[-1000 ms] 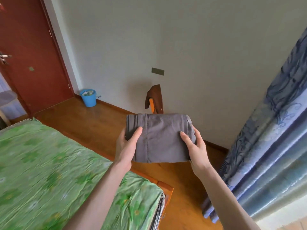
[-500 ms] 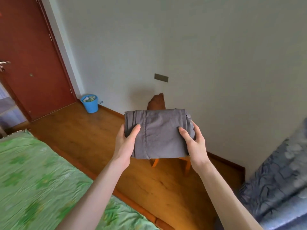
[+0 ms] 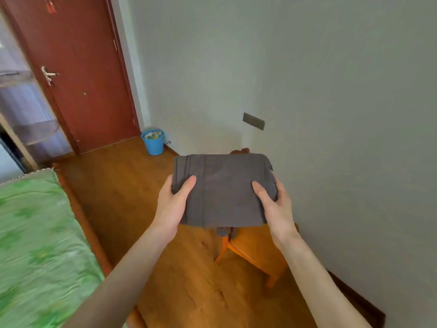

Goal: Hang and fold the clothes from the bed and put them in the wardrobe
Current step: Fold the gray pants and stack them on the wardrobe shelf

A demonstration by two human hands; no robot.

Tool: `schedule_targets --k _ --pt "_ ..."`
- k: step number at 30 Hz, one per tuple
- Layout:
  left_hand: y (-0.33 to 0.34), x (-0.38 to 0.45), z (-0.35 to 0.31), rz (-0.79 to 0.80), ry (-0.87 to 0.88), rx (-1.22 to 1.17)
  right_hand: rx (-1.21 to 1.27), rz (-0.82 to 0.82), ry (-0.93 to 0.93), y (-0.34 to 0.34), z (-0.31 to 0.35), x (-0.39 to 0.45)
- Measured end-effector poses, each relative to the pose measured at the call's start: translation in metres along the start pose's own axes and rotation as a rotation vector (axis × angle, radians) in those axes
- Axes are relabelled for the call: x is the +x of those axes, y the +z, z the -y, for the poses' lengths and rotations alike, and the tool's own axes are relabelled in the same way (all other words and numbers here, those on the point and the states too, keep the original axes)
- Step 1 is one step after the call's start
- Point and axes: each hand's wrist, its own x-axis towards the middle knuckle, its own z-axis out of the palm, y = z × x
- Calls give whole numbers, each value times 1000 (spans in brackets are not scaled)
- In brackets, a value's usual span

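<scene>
one folded grey garment, soft, light, likely to unfold, held in the air over a stool, left hand and right hand pinching opposite edges, thumbs on top.

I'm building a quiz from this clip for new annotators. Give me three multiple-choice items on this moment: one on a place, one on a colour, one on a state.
1. Where does the blue bucket stand?
A. on the bed
B. on the floor by the wall, near the door
C. on the wooden chair

2. What colour is the folded garment?
A. grey
B. red
C. white

3. How is the garment being handled?
A. it lies on the bed untouched
B. one hand dangles it by a corner
C. both hands hold it, folded, in the air

Answers:
1 B, it sits on the wood floor beside the red door.
2 A, the cloth is dark grey.
3 C, the left hand and right hand grip opposite sides, thumbs on top.
</scene>
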Motion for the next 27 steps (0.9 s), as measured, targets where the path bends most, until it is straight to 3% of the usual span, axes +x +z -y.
schedule_targets --k 5,10,19,27 --pt "52 36 4 -10 25 -17 -157 90 -57 -32 3 84" --pt "68 65 0 -117 31 -23 -153 180 -74 -19 -6 141" --pt "0 126 -14 -422 125 32 -44 442 -63 98 -11 214" --pt "-84 233 -23 -589 162 2 -41 581 -89 244 -11 294"
